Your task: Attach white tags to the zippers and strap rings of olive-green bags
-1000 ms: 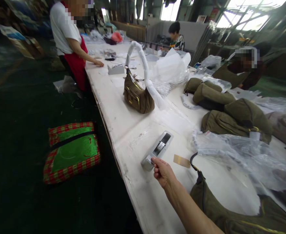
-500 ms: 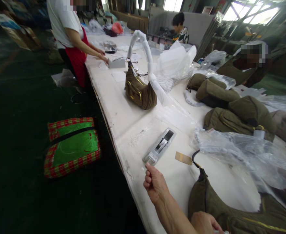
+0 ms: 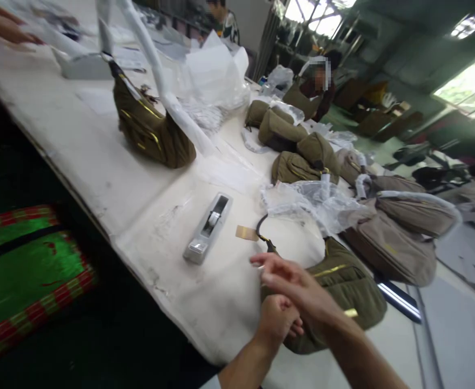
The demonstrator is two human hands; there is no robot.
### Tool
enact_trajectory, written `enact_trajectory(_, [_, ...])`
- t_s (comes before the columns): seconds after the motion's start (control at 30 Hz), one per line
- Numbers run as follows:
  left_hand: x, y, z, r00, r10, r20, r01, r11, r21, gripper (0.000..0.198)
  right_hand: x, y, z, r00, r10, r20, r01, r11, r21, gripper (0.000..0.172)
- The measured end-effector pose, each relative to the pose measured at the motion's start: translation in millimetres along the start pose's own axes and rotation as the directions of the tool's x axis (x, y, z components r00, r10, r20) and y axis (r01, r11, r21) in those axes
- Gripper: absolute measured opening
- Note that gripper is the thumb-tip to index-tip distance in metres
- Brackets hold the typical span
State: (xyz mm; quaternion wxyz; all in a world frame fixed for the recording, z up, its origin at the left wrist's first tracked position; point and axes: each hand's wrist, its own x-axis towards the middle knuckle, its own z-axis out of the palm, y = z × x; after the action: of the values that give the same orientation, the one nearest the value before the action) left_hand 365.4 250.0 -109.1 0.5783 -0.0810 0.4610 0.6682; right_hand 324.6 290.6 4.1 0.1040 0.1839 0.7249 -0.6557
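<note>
My left hand (image 3: pixel 278 320) is curled into a fist at the near edge of the white table (image 3: pixel 99 173), against an olive handbag (image 3: pixel 342 278) lying flat. What the fist holds, if anything, is hidden. My right hand (image 3: pixel 292 281) crosses just above it, fingers stretched to the left and blurred, with nothing seen in them. A grey tape dispenser (image 3: pixel 208 229) lies left of both hands, apart from them. A small tan tag (image 3: pixel 246 233) sits beside the bag's dark strap.
Another olive bag (image 3: pixel 152 129) stands upright with a white-wrapped handle. Several olive bags (image 3: pixel 294 154) and beige bags (image 3: pixel 399 237) lie on the right among crumpled clear plastic (image 3: pixel 306 197). A green and red cushion (image 3: pixel 18 270) sits on the floor at left. A co-worker's hand (image 3: pixel 6 29) rests at far left; another person (image 3: pixel 320 81) sits behind.
My left hand has drawn back from the tape dispenser to the table's near edge and closed into a fist. My right hand has come in over it. The view has swung right.
</note>
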Motion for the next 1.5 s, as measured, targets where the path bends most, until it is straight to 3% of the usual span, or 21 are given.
enact_trajectory(0.03, [1.0,-0.2,-0.7,1.000,-0.012,0.006,0.012,1.000,0.021,0.024,-15.8,-5.4,-29.1,0.998,0.016,-0.066,-0.018,1.000,-0.023,0.020])
enact_trajectory(0.1, [1.1,0.5,-2.6,0.999,-0.038,0.016,0.037,0.997,0.070,0.022,-42.9,-2.6,-73.2,0.988,0.127,-0.083,-0.130,0.991,-0.036,0.024])
enact_trajectory(0.2, [-1.8,2.7,-4.0,0.999,-0.048,0.013,0.046,0.993,0.109,0.018,-66.3,23.8,-96.8,0.948,0.318,-0.004,-0.318,0.948,0.023,0.033])
enact_trajectory(0.3, [-4.4,4.0,-2.6,0.999,-0.033,-0.004,0.033,0.986,0.166,0.018,-71.4,51.3,-89.7,0.901,0.433,0.030,-0.434,0.899,0.052,0.038])
enact_trajectory(0.43, [-5.3,3.8,-0.2,0.999,-0.027,-0.029,0.033,0.973,0.226,0.020,-67.5,72.0,-80.2,0.875,0.483,-0.029,-0.483,0.875,0.017,0.038])
enact_trajectory(0.57, [-4.5,2.5,0.6,0.999,-0.026,-0.045,0.036,0.971,0.237,0.024,-61.4,86.0,-79.1,0.839,0.532,-0.116,-0.539,0.842,-0.039,0.034])
enact_trajectory(0.8, [-3.3,1.1,1.4,0.999,0.003,-0.046,0.010,0.962,0.271,0.022,-54.1,90.1,-77.1,0.719,0.645,-0.259,-0.680,0.730,-0.072,0.025])
enact_trajectory(0.87, [-2.5,0.8,1.3,0.999,0.002,-0.053,0.012,0.962,0.271,0.021,-56.5,80.0,-77.5,0.729,0.642,-0.238,-0.671,0.739,-0.061,0.026])
enact_trajectory(1.03, [-1.8,1.4,1.2,0.999,0.000,-0.036,0.008,0.975,0.221,0.018,-60.9,54.6,-80.9,0.822,0.547,-0.160,-0.552,0.834,0.015,0.028])
enact_trajectory(1.17, [-3.2,1.7,0.8,0.999,0.027,-0.029,-0.019,0.969,0.247,0.021,-53.2,64.0,-81.1,0.780,0.613,-0.129,-0.616,0.788,0.020,0.028])
enact_trajectory(1.33, [-2.3,-1.3,0.0,0.998,0.043,-0.041,-0.031,0.967,0.251,0.016,-48.2,86.2,-80.7,0.697,0.686,-0.208,-0.706,0.708,-0.030,0.028])
enact_trajectory(1.5, [-3.3,-5.6,-0.2,0.994,0.099,-0.048,-0.081,0.955,0.287,0.015,-49.0,90.6,-84.0,0.688,0.695,-0.209,-0.718,0.694,-0.056,0.026])
